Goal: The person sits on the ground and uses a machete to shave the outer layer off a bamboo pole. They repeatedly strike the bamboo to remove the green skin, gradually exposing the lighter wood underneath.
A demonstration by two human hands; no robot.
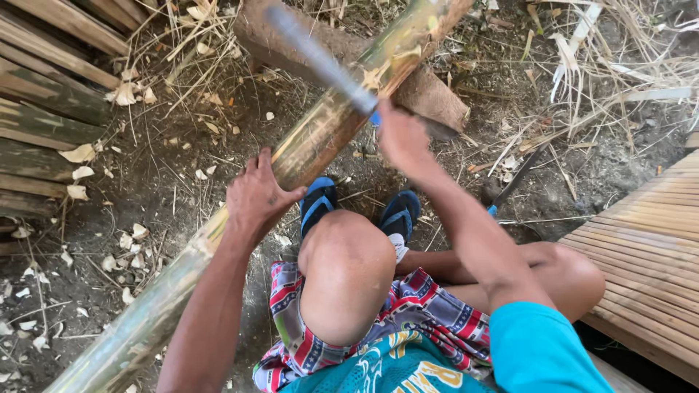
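While the left hand point(256, 195) clamps the long green bamboo pole point(306, 153), slanting near-left to far-right, the right hand point(403, 138) grips a grey blade point(320, 62) across it.

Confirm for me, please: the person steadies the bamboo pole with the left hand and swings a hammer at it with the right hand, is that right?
Not quite. The head view shows the right hand swinging a long flat blade, not a hammer. The rest holds: the left hand steadies the bamboo pole, which leans on a log.
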